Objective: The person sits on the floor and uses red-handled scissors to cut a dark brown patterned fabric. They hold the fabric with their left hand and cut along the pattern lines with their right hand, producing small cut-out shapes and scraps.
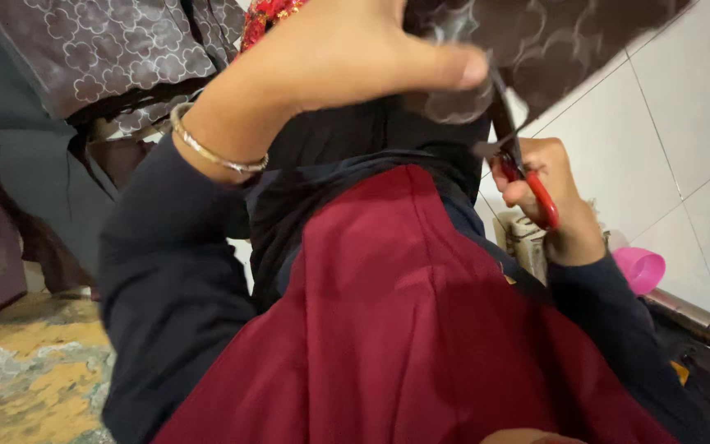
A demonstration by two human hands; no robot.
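Overhead at frame top, the left hand [347, 57] pinches brown patterned fabric [552, 41] taut while the right hand [556, 205] grips red-handled scissors [519, 160] biting its edge, where the nearby thumb risks a nick if the cloth slips.

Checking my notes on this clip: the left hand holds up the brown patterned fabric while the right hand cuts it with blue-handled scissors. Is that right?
Not quite: the head view shows the scissors have red handles, not blue. The rest stands: the left hand holds up the brown patterned fabric while the right hand works the scissors at its edge.
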